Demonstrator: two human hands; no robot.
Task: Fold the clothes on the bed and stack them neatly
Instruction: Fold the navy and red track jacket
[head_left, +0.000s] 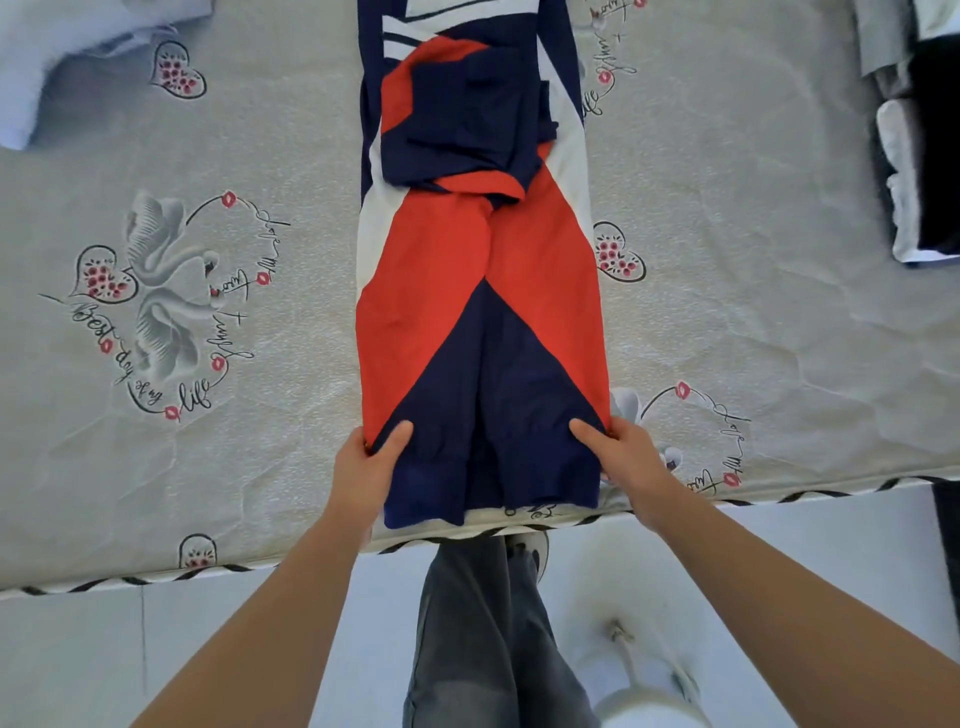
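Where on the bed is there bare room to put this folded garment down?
Bare sheet lies left of the red, navy and white garment, below the pale blue cloth. The far right is crowded by stacked clothes; the sheet between is free.

Bright, even daylight with soft, faint shadows — no glare. The wide lens bows the striped mattress edge and stretches the bare forearms. The white shoe on the pale floor looks blurred — corners soften.
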